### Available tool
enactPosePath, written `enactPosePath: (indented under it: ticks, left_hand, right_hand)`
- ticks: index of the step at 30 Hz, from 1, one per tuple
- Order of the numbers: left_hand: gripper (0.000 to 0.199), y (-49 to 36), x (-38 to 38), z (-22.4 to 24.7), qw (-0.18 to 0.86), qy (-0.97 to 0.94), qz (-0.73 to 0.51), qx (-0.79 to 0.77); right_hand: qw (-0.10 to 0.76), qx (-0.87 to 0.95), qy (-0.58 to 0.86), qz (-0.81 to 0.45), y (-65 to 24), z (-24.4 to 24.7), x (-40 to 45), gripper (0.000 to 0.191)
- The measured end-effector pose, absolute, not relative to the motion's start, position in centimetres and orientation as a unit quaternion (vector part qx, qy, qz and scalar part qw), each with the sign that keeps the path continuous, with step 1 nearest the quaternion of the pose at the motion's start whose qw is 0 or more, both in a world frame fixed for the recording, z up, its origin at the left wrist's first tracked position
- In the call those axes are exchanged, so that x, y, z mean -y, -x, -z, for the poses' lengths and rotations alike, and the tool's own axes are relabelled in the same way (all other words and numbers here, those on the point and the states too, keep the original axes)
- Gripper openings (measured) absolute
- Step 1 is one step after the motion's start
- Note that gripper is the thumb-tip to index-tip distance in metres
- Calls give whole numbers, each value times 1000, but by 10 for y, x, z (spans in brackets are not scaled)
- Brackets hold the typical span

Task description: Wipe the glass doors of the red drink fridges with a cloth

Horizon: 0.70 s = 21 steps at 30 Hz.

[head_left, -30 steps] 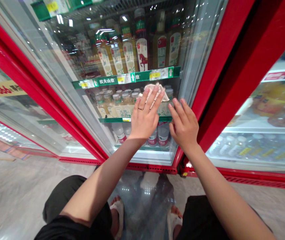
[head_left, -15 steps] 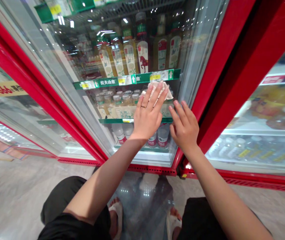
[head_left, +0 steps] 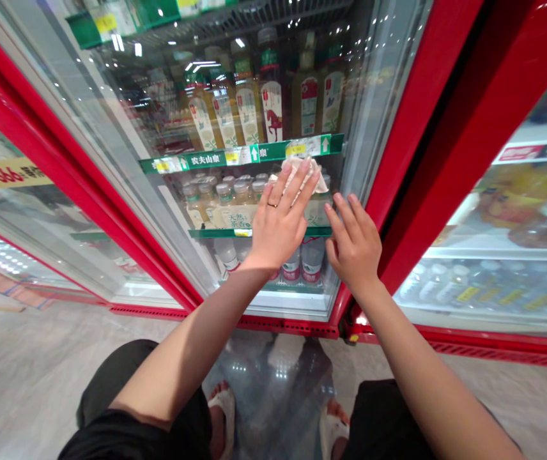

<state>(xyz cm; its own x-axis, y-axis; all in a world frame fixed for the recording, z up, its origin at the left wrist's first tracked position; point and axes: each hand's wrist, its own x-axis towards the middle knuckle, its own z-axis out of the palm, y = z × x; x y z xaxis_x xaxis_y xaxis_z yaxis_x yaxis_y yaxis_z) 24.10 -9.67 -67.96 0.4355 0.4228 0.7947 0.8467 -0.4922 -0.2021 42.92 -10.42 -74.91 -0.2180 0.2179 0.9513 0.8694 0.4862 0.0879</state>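
Note:
My left hand [head_left: 280,220], with a ring on one finger, lies flat with its fingers stretched over a pale cloth [head_left: 320,182] against the glass door [head_left: 153,211] of a red-framed fridge. The cloth shows around and beyond the fingertips; the rest is hidden under them. My right hand [head_left: 354,239] is spread at the lower right of the same door, near its red frame [head_left: 398,140], and has nothing in it. Behind the glass stand juice bottles [head_left: 272,105] on a shelf with a green price strip [head_left: 197,158], and smaller bottles [head_left: 225,191] on the shelf below.
Another fridge with drinks [head_left: 508,287] stands at the right, and a further one with a yellow banner [head_left: 9,174] at the left. Below are the grey floor [head_left: 29,377], my knees in black clothing and my feet in white sandals [head_left: 224,406].
My left hand has shifted slightly to the left with the cloth under it. The right hand has stayed in nearly the same place.

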Motion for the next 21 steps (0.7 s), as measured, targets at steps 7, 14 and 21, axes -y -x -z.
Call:
enactPosePath:
  ticks: [7, 14, 21]
  left_hand:
    - [81, -230, 93, 699, 341, 809, 301, 372]
    - [80, -248, 96, 685, 329, 794, 324, 395]
    - [91, -234, 93, 695, 328, 810, 305, 379]
  right_hand:
    - [492, 707, 381, 336, -430, 749, 104, 80]
    - [511, 704, 368, 329, -430, 751, 103, 82]
    - [510, 703, 364, 336, -432, 749, 104, 81]
